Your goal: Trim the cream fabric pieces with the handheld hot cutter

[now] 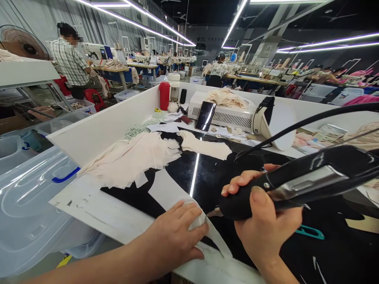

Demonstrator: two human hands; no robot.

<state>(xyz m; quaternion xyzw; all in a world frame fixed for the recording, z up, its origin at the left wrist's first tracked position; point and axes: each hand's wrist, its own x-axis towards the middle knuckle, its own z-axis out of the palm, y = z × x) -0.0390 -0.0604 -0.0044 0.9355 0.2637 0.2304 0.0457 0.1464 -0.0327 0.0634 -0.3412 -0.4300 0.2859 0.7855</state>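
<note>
Up front, pale cream fabric strip [207, 232] under flat left hand [174, 236]; right hand [266, 225] grip clamped on black cutter [296, 181].

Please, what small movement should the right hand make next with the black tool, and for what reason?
Probably draw the black tool a little further along the white fabric piece. Its metal tip sits at the fabric's edge, right beside the fingertips of the left hand, which presses the piece flat on the black worktop. The right hand grips the tool firmly.

A garment factory floor: rows of sewing stations [139, 65] with seated workers [71, 59], cut cloth pieces [130, 159] piled on the bench [207, 173], strip lights [142, 25] overhead.
</note>
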